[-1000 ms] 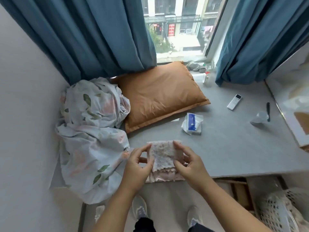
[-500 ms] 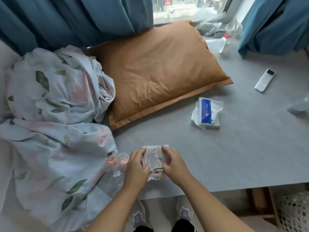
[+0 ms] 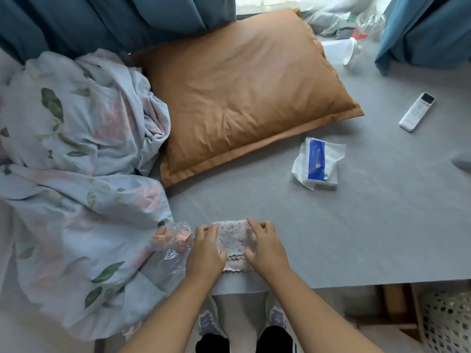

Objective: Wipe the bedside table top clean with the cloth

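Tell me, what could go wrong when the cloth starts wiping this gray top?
The crinkly plastic wrapper lies right beside the left hand, so a sideways wipe with the cloth may sweep it off the edge. Farther out, the tissue pack and remote sit loose on the gray top and could get pushed.

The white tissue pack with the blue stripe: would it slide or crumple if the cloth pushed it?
The white tissue pack with the blue stripe probably slides easily: it looks light, lying flat on the smooth grey table top. Its loose, wrinkled plastic wrapper would likely crumple first.
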